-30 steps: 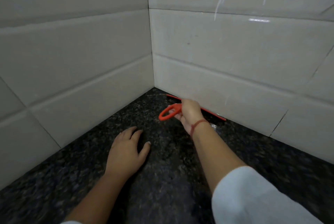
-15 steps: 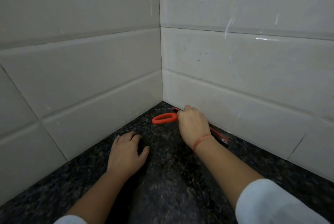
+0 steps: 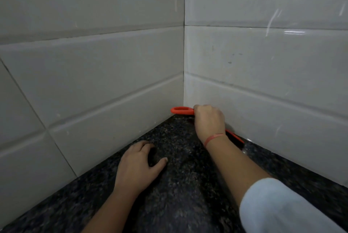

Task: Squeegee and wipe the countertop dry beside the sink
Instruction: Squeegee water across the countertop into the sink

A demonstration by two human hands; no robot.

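The squeegee [image 3: 181, 110] is orange-red, with a looped handle end poking toward the wall corner and a thin blade edge [image 3: 235, 136] lying along the foot of the right wall, on the dark speckled tabletop [image 3: 178, 185]. The right hand [image 3: 209, 121] has its grip clamped around the handle, a red band [image 3: 213, 138] on the wrist and a white sleeve [image 3: 278, 208] below. The left hand [image 3: 137, 167] rests flat on the tabletop nearby, fingers spread, holding nothing, beside the white-tiled left wall [image 3: 94, 82].
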